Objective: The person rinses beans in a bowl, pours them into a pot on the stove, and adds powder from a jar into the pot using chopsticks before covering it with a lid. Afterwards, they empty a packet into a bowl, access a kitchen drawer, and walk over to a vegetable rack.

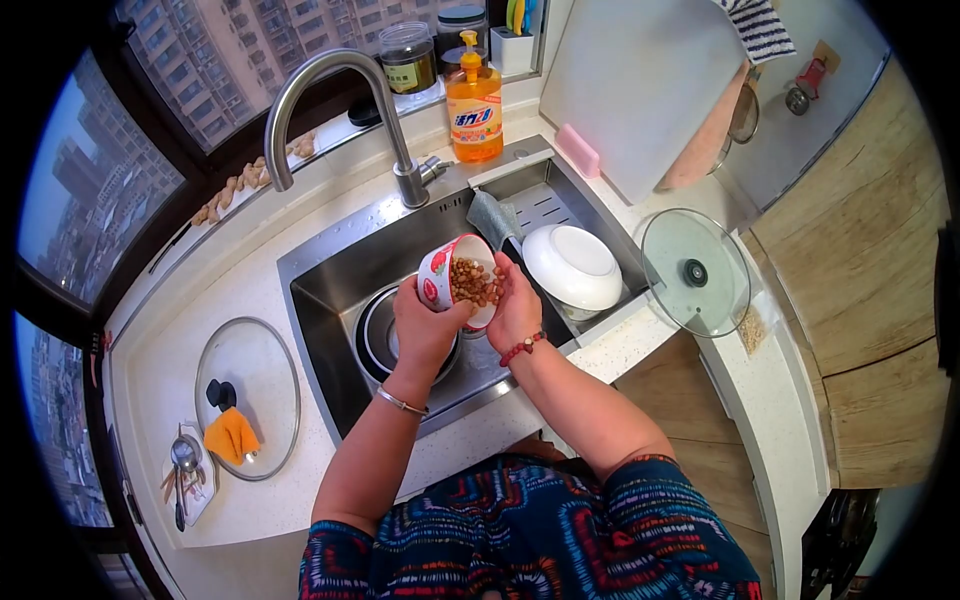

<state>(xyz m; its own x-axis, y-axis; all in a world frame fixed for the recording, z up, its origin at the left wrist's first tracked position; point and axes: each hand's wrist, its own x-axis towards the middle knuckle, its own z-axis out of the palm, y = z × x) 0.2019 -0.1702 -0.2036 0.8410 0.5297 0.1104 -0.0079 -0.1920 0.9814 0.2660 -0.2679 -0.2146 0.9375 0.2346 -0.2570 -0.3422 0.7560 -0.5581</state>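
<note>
Over the sink, a white bowl with red fruit prints (436,275) is tilted, its mouth facing right and toward me. Small reddish-brown peanuts or beans (470,281) lie inside it. My left hand (428,328) is wrapped round the bowl's near left side, with fingertips by its rim. Curved along the right rim, my right hand (519,308) supports the bowl, its fingers close to the brown pieces; some of those fingers are hidden. Below the hands, a round metal pot (378,338) stands in the sink basin (322,290), partly covered by my left arm.
An upturned white bowl (573,264) sits at the sink's right. The faucet (345,62) arches over the back left, beside an orange soap bottle (474,110). Glass lids lie on the counter left (275,375) and right (715,240). A chopping board (640,80) leans at the back right.
</note>
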